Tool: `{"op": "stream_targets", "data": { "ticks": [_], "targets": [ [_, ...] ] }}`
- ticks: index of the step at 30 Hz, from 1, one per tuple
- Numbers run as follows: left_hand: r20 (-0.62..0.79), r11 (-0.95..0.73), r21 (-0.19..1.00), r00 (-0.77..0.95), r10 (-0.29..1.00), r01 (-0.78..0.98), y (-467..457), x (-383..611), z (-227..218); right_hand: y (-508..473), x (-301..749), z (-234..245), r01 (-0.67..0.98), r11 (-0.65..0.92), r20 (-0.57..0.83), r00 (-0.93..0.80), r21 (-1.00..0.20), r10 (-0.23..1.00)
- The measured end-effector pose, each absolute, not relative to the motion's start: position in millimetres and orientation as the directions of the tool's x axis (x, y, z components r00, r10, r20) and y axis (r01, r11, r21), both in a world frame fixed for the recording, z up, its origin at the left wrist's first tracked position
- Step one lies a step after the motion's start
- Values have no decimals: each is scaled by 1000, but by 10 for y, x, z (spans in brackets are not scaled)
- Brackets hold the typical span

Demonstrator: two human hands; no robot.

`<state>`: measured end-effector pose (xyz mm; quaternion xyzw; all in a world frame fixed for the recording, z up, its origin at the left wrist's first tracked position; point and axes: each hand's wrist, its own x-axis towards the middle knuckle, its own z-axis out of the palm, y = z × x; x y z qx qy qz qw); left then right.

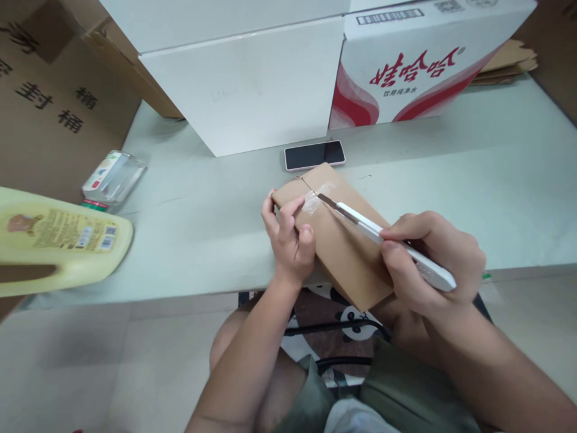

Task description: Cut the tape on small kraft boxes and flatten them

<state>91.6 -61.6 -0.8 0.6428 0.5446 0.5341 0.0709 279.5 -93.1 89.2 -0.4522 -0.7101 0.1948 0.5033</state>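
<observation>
Squarely at the near edge of the table [202, 228], a small brown parcel [342, 258] lies flat and aslant. Its far corner points to about 11 o'clock and its near corner hangs a little over the edge toward 5 o'clock. A strip of clear tape [313, 203] crosses the seam close to the far end.

The left hand [288, 237] clamps the parcel's 9 o'clock side. The fingers curl around the edge and the thumb presses on the top face, so the hand is closed on the cardboard with no slack. That hold looks meant to pin the parcel against sliding, and it sits beside the seam, off the blade's line.

The right hand [428, 258] comes in from 4 o'clock, wrapped tight around a white utility knife [363, 224]. Thumb and forefinger pinch the handle near its front, and the butt sticks out past the knuckles. The knife lies low, with the tip of its blade [328, 200] on the tape at the seam. So shallow an angle likely holds the edge in the tape and out of whatever is inside.

Just beyond the parcel at 12 o'clock lies a phone [314, 155], screen dark, near but apart. Behind it stand a plain white box [252, 84] at 11 o'clock and a red-and-white carton [406, 66] at 1 o'clock. Well off at 9 o'clock a yellow jug [58, 240] lies on its side, with a clear plastic bottle [112, 177] at 10 o'clock.
</observation>
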Motion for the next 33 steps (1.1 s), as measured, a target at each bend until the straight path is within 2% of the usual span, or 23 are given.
{"op": "stream_targets", "data": {
  "ticks": [11, 19, 24, 33],
  "targets": [
    [630, -410, 665, -174, 757, 624, -607, 924, -9, -883, 2759, 961, 466, 514, 494, -175, -720, 851],
    [640, -433, 658, -154, 753, 616, -606, 916, -21, -930, 2783, 939, 505, 604, 607, -183, -617, 773],
    [640, -435, 655, -148, 754, 618, -605, 911, -35, -940, 2793, 893, 489, 626, 660, -128, -608, 741],
    [651, -468, 656, -131, 748, 592, -600, 896, -36, -897, 2780, 948, 488, 606, 580, -226, -628, 783]
  ]
}}
